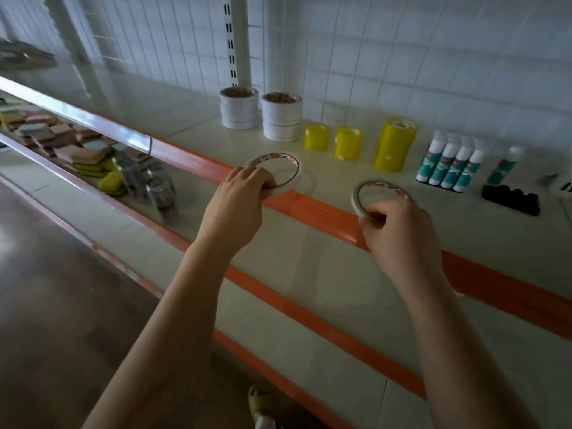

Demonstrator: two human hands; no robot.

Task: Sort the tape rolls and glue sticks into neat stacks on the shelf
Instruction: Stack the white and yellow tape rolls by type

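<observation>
On the shelf (325, 181), each hand grips a thin tape roll

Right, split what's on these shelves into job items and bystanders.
Job: thin tape rolls in left hand and right hand; white tape stacks; yellow rolls; glue sticks.
Bystanders: sponges on the lower shelf; black block.

both your bare arms reach forward; your left hand (244, 185) and right hand (393, 224) each curl fingers, pinching something.
</observation>
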